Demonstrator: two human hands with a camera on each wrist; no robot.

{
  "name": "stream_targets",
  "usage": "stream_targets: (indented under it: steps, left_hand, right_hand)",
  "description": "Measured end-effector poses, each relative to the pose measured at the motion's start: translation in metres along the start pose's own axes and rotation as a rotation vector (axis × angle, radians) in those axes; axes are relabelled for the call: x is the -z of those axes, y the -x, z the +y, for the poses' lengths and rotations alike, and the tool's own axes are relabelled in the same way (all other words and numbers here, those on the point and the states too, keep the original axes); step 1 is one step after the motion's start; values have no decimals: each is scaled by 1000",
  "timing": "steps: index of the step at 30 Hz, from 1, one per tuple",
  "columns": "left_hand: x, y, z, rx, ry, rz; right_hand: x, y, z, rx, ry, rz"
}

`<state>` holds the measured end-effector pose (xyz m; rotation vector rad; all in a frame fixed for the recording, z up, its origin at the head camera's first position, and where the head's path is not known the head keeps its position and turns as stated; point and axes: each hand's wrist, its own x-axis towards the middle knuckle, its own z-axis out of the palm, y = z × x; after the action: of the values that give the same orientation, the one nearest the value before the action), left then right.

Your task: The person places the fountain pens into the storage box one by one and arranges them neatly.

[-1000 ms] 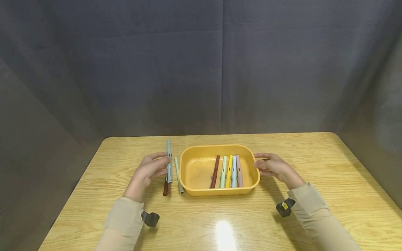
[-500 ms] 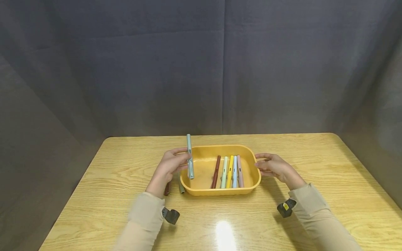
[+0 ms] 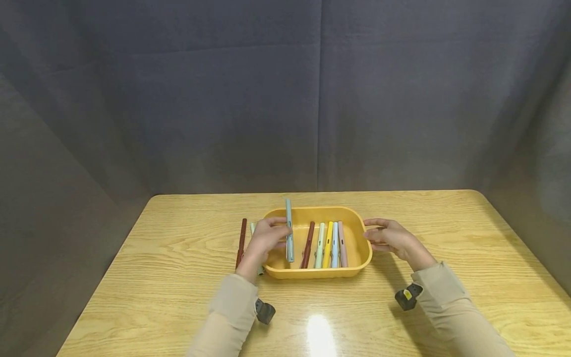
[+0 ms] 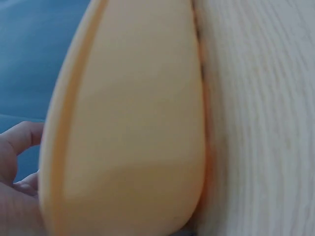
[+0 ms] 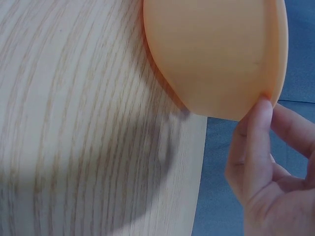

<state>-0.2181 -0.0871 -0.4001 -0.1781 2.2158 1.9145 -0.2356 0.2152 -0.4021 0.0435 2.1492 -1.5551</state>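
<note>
My left hand (image 3: 266, 238) pinches a grey-blue pen (image 3: 289, 215) by its middle, above the left part of a yellow tray (image 3: 312, 273). The pen points away from me, its clip end nearer. In the left wrist view the tray's outer wall (image 4: 133, 113) hides the pen and part of the hand (image 4: 17, 182). At the tray's right end my right hand (image 3: 394, 241) grips the rim, thumb against the outer wall in the right wrist view. Inside lie several pens side by side: dark red (image 3: 308, 245), pale green (image 3: 319, 246), yellow (image 3: 327, 245), light blue (image 3: 334, 245) and pink (image 3: 342, 246).
Left of the tray, another dark red pen (image 3: 242, 241) lies on the wooden table (image 3: 178, 238). A green pen (image 3: 260, 271) beside the tray is mostly covered by my left hand. Behind the table hangs a dark grey curtain (image 3: 250, 114).
My left hand has carried the grey-blue pen rightward from beside the tray to above its left part, uncovering the dark red pen on the table. The right hand has stayed at the rim.
</note>
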Motion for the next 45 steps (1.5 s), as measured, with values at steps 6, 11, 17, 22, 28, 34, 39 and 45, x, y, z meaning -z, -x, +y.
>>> stream_targets:
  steps: [6,11,17,22,28,34,39,45]
  left_hand:
    - [-13,-6,-6,-14,-54,-15]
    - [-20,-9,-10,35,-80,-33]
    - [-22,-10,-13,74,-70,-47]
    - [-22,-11,-14,76,-81,-47]
    - [-23,-11,-15,82,-97,-44]
    - [-24,-11,-16,92,-96,-34]
    - [-25,-11,-17,102,-95,-22]
    - [-27,-10,-17,102,-100,-17]
  right_hand:
    - [1,0,1,-10,-6,3]
    - [0,1,0,-8,-14,4]
    - [0,0,-1,-10,-16,-2]
    - [1,0,-2,0,-16,-16]
    - [1,1,0,9,-27,-23]
    - [1,1,0,13,-28,-26]
    - [1,1,-1,16,-26,-30]
    - [1,1,0,18,-18,-28]
